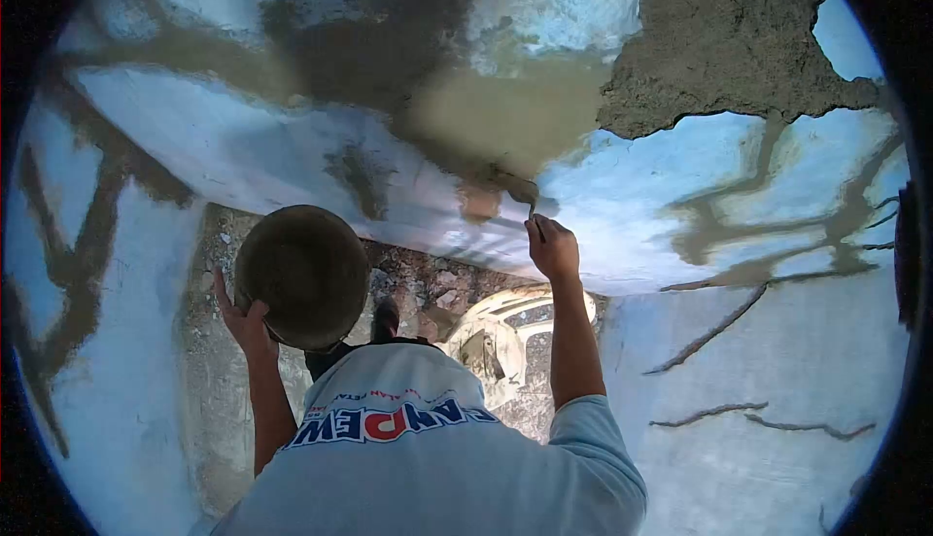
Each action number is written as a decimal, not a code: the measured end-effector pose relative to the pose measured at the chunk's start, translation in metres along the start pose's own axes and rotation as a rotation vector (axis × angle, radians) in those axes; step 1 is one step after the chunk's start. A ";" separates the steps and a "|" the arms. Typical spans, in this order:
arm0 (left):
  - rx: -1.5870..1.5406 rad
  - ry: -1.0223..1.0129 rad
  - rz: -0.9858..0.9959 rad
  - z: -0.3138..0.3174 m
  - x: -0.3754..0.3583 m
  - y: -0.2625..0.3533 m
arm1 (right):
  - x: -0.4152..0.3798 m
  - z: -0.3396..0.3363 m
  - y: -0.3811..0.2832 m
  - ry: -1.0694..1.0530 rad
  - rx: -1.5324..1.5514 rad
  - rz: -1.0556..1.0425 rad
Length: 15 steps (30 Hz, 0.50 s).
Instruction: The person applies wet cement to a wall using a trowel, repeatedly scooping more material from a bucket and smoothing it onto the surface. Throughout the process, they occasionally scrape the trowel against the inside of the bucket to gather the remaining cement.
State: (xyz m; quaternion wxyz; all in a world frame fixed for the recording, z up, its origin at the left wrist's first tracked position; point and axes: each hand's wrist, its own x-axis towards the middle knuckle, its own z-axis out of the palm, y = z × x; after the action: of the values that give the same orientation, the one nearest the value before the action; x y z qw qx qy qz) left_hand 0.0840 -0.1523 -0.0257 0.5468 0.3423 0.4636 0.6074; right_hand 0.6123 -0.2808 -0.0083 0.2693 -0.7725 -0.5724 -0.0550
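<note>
My right hand (554, 249) is closed around the handle of a small trowel (522, 191). The trowel's blade lies at the wall (622, 215), along the lower edge of a damp grey-brown plaster patch (510, 113). Out to the left, my left hand (246, 327) supports a round, dark bucket (303, 278) at its near left side, thumb against the rim and fingers spread along the outside. The bucket's opening faces up, and its inside looks dark and coated with grey.
Rough, thick mortar (729, 45) covers the upper right of the wall. Filled crack lines branch across the left wall (146, 274), and open cracks (709, 337) run through the right wall. A white plastic chair (496, 342) stands on rubble-strewn ground (418, 278) beside my foot (386, 320).
</note>
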 end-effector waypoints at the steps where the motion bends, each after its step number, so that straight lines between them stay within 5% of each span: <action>1: -0.020 -0.005 0.010 0.002 -0.002 -0.001 | -0.003 0.002 0.002 0.006 -0.030 0.013; 10: -0.027 -0.002 0.029 -0.006 -0.003 0.004 | -0.016 -0.029 0.003 0.009 -0.223 0.055; 15: 0.002 0.044 0.016 -0.026 -0.006 0.000 | -0.023 -0.035 0.001 0.120 -0.061 -0.076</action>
State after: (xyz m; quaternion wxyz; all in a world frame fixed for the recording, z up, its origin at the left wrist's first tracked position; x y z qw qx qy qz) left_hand 0.0608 -0.1633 -0.0340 0.5313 0.3331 0.4731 0.6188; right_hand 0.6130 -0.3172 0.0126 0.2770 -0.7534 -0.5823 -0.1287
